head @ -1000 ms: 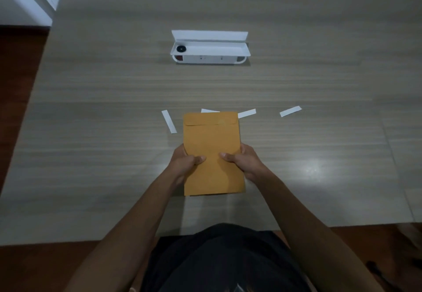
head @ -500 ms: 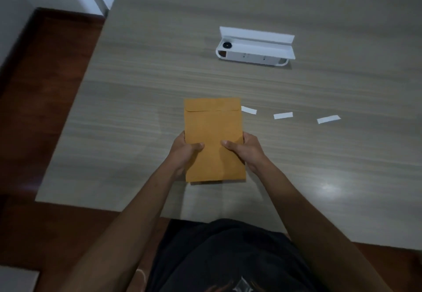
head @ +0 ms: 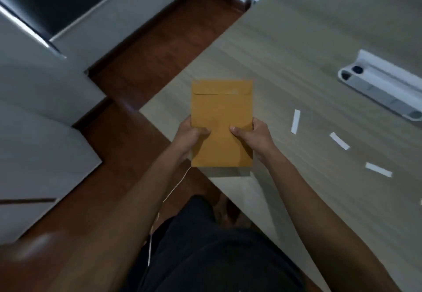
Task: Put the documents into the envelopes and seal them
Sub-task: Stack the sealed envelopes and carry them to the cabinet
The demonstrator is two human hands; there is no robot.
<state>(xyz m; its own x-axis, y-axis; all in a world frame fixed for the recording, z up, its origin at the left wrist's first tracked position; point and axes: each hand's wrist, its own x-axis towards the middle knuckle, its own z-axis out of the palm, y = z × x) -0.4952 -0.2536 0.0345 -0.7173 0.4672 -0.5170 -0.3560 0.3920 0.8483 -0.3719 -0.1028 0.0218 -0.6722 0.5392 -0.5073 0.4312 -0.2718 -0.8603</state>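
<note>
A brown manila envelope [head: 222, 111] with its flap folded down is held upright in front of me, above the near left corner of the wooden table [head: 308, 40]. My left hand [head: 189, 137] grips its lower left edge, thumb on the front. My right hand [head: 252, 135] grips the lower right edge the same way. No loose document is visible.
Three white paper strips [head: 295, 121] [head: 339, 141] [head: 378, 170] lie on the table to the right. A white open box-like device [head: 379, 86] sits at the far right. To the left are dark wood floor [head: 141, 58] and grey cabinets [head: 34, 113].
My view has swung left, so the table now runs off to the right and floor and cabinets show. The envelope has stayed in both hands and now hangs over the table's corner.
</note>
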